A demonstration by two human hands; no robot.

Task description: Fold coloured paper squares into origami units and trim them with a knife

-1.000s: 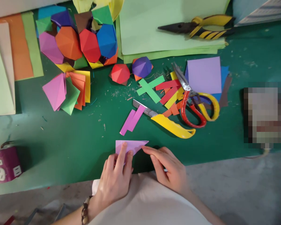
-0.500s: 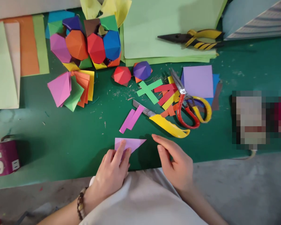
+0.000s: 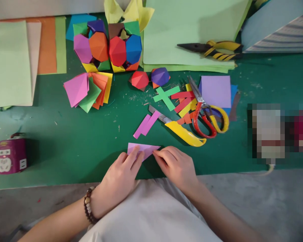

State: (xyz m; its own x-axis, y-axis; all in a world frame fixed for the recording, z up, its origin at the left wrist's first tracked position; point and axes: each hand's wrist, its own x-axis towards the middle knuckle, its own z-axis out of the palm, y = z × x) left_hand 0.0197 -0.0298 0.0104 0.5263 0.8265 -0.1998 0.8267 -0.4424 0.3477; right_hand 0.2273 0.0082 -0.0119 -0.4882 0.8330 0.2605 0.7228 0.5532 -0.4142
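Observation:
On the green table, close to my body, lies a purple paper (image 3: 147, 148) folded into a triangle with its sharp tip to the right. My left hand (image 3: 122, 169) holds it down near its left part, fingertips pressed on top and thumb hidden. At the right tip, my right hand (image 3: 178, 166) pinches the paper between thumb and forefinger. Just beyond the paper are pink strips (image 3: 146, 124), partly over the blade of a yellow-handled utility knife (image 3: 184, 132). Scissors (image 3: 207, 114) with red and yellow handles rest on coloured paper strips (image 3: 184, 101).
Purple squares (image 3: 215, 91) lie right of the scissors. Folded paper pieces (image 3: 78, 88), small paper shapes (image 3: 140, 80) and larger paper balls (image 3: 98, 46) stand farther back. Pliers (image 3: 209, 48) rest on green sheets (image 3: 166, 37). A power socket block (image 3: 11, 155) sits at left.
My right hand has moved left and closed on the paper's right tip; before, it was apart from it. My left hand stays on the paper. The camera view has shifted slightly.

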